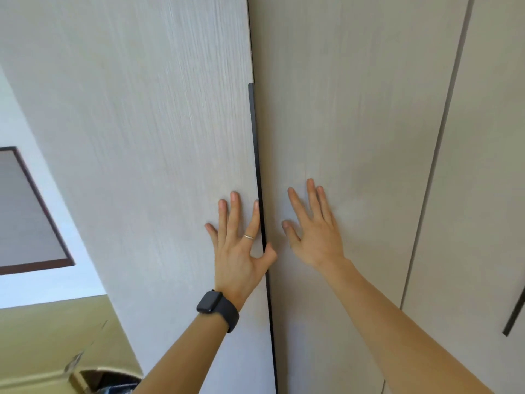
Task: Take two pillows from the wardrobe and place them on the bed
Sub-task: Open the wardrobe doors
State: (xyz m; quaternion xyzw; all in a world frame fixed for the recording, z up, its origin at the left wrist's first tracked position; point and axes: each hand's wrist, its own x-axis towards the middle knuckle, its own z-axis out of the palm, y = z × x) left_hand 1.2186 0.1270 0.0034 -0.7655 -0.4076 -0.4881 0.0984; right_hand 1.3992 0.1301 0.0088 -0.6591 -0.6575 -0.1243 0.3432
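A pale wood-grain wardrobe fills the view, its doors closed. My left hand (241, 245) lies flat on the left door (142, 137), fingers spread, thumb at the black handle strip (260, 180) along the door's edge. My right hand (312, 231) rests flat on the middle door (355, 123), fingers apart. Neither hand holds anything. A black watch sits on my left wrist and a ring on one left finger. No pillow and no bed are in view.
A third door (483, 194) stands at the right with another black handle (515, 317). At the left are a white wall, a dark-framed panel (25, 211) and a yellowish surface (51, 336) below it.
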